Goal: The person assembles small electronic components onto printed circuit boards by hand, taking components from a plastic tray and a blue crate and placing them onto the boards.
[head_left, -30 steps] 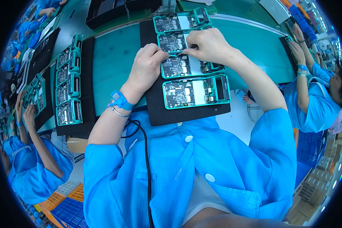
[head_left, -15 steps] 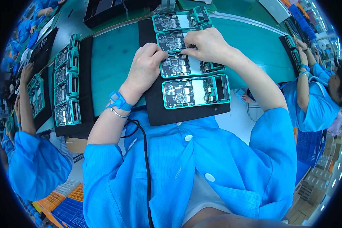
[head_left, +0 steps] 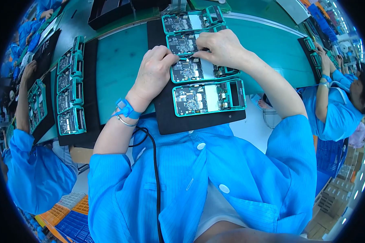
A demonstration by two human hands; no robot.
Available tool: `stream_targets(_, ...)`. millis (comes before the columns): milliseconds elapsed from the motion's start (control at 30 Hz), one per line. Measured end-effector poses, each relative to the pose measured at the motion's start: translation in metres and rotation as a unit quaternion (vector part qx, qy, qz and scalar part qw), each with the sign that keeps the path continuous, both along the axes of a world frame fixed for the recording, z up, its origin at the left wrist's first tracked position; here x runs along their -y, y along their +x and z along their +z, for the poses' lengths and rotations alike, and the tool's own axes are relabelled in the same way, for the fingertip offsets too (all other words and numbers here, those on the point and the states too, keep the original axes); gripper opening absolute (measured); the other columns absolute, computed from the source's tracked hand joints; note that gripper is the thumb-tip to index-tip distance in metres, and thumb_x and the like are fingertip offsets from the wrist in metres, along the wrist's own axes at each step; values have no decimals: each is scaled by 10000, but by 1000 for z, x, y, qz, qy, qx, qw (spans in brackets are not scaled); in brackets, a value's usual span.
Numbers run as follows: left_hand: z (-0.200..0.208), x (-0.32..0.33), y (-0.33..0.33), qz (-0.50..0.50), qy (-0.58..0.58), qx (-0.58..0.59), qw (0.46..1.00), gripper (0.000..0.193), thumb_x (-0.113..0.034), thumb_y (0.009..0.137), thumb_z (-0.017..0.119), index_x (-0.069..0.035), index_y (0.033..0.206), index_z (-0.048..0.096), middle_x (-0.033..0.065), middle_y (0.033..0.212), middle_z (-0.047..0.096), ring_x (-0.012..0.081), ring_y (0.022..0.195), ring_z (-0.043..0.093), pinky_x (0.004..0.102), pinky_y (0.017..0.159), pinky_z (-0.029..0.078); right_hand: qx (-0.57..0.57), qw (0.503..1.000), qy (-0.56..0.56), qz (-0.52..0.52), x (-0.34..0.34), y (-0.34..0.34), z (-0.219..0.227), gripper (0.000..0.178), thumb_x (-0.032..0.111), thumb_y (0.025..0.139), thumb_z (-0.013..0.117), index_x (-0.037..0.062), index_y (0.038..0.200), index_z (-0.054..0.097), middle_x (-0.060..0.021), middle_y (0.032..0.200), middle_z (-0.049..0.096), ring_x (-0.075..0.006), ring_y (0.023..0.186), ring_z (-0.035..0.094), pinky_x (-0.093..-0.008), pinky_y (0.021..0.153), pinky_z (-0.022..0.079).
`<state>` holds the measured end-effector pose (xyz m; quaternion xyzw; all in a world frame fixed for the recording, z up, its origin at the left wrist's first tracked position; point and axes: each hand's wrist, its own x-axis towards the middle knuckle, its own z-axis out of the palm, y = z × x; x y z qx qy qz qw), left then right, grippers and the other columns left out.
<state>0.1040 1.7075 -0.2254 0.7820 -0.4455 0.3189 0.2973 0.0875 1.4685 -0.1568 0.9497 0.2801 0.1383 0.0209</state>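
Observation:
Several open green device housings with circuit boards lie in a column on a black mat (head_left: 190,124) in front of me. Both my hands work at the upper edge of the third housing (head_left: 187,72) from the far end. My left hand (head_left: 153,69) is at its upper left corner, thumb and forefinger pinched together. From the right, my right hand (head_left: 220,46) reaches over the second housing (head_left: 181,43), its fingers closed in a pinch. Whatever lies between the fingertips is too small to make out. Nearest me is another housing (head_left: 192,99), untouched. A blue wrist strap (head_left: 125,107) circles my left wrist.
To the left, a second column of green housings (head_left: 70,100) lies on another black mat. Co-workers in blue sit on both sides, a sleeve (head_left: 40,170) at left and hands (head_left: 323,60) at right. A black box (head_left: 111,12) stands at the back; a black cord (head_left: 155,174) hangs down my front.
My hands stay at the same housing edge with hardly any movement. The left co-worker's arm has shifted slightly, and the right co-worker's hands have moved a little.

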Motion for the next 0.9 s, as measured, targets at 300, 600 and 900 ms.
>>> stream_targets(300,-4,0,2,-1,3,16,1000,153,-30,734,745,-64,872,688,60,872,591,249,856,608,376,743,478,15,1000,-20,8,-2,-2,1,257,336,864,739,81,838,721,-54,885,701,-263,769,721,-400,657,574)
stream_targets(600,-5,0,4,-5,11,21,1000,164,-43,733,754,-61,883,691,65,887,594,249,862,606,374,747,476,-29,999,-22,-10,-3,-1,5,251,337,860,739,94,803,713,-47,876,707,-256,782,720,-395,699,572)
stream_targets(900,4,-1,2,-21,49,17,998,180,55,756,713,-50,902,700,83,899,593,264,846,607,377,738,496,-36,999,-25,-12,-3,0,5,240,327,857,733,97,793,707,-46,864,706,-251,781,721,-391,703,571)
